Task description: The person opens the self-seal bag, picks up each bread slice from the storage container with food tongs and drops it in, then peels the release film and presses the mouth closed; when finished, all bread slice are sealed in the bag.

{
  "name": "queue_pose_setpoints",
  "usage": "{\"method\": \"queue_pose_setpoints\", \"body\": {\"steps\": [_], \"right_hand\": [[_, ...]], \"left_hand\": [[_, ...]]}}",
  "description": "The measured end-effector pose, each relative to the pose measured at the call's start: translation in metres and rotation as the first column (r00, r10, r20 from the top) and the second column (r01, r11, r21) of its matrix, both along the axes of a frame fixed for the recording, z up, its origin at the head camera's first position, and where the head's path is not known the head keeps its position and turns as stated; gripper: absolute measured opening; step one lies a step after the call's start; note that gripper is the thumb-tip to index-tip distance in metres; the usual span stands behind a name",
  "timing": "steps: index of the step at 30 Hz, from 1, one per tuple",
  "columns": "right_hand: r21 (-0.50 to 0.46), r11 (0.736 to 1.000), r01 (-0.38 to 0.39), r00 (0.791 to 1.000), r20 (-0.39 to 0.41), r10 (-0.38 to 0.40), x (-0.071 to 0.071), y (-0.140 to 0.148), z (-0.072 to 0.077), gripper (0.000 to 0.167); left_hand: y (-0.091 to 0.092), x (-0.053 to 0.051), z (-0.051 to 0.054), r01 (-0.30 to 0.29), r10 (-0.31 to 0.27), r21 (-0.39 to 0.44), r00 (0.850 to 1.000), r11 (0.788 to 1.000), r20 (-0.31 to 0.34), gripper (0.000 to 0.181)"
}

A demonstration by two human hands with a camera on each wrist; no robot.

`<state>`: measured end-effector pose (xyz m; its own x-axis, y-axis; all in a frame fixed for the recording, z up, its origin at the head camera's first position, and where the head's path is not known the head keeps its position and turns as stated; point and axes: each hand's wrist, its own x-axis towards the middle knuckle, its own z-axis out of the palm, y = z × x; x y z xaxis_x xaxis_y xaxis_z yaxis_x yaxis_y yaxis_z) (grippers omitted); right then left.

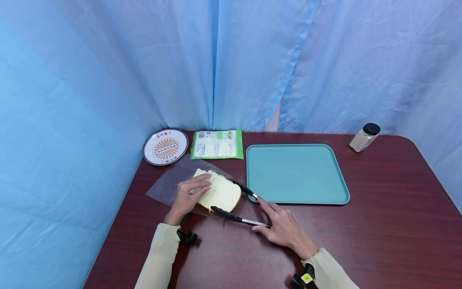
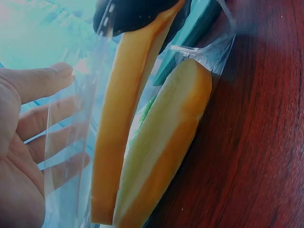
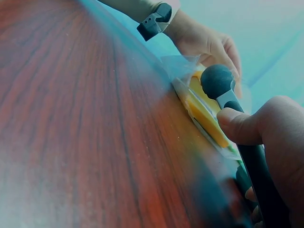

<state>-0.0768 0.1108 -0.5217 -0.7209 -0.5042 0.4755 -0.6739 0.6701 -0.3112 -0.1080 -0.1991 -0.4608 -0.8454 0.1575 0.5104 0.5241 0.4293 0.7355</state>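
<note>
Bread slices (image 1: 223,194) lie at the mouth of a clear plastic bag (image 1: 167,182). My right hand (image 1: 281,224) holds a pair of black-and-silver tongs (image 1: 252,222), whose tips straddle the bread at its near and far edges. The left wrist view shows a black tip over the end of one slice (image 2: 126,123); another slice (image 2: 166,147) tilts beside it within the film. My left hand (image 1: 189,194) reaches over the bread's left part, its fingers fairly straight. Clear film passes in front of those fingers (image 2: 61,137) and touches them.
A teal tray (image 1: 296,202) stands to the right of the bread. Behind the bread lie a round patterned plate (image 1: 180,138) and a green-and-white packet (image 1: 216,150). A black-lidded jar (image 1: 362,139) lies tilted or leaning at the back right. Blue curtains (image 1: 249,64) enclose the table.
</note>
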Motion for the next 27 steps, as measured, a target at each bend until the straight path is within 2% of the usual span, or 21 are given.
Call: {"method": "queue_pose_setpoints", "body": {"steps": [3, 8, 10, 17, 22, 27], "right_hand": [[-0.009, 1.000, -0.006, 1.000, -0.013, 0.006, -0.001, -0.002, -0.002, 0.085], [-0.007, 1.000, -0.003, 1.000, -0.015, 0.003, -0.002, -0.005, -0.003, 0.085], [-0.001, 1.000, 0.003, 1.000, -0.009, -0.003, -0.002, -0.006, -0.002, 0.086], [0.024, 0.999, 0.021, 1.000, 0.011, -0.022, -0.003, -0.008, -0.002, 0.087], [0.037, 0.999, 0.038, 0.999, 0.002, -0.038, -0.002, -0.007, 0.001, 0.089], [0.067, 0.996, 0.055, 0.998, -0.020, -0.054, -0.001, -0.007, 0.004, 0.091]], "left_hand": [[-0.001, -0.003, -0.007, 0.006, -0.006, 0.003, 1.000, 1.000, 0.006, 0.012], [-0.007, -0.010, -0.027, 0.012, -0.012, 0.008, 1.000, 1.000, 0.009, 0.013], [-0.008, -0.012, -0.031, 0.015, -0.015, 0.013, 1.000, 1.000, 0.004, 0.014], [-0.011, -0.012, -0.033, 0.033, -0.033, 0.022, 0.999, 0.999, -0.009, 0.014], [-0.012, -0.013, -0.034, 0.055, -0.055, 0.032, 0.998, 0.998, -0.009, 0.013], [-0.011, -0.014, -0.034, 0.049, -0.049, 0.033, 0.999, 0.998, -0.005, 0.014]]}}
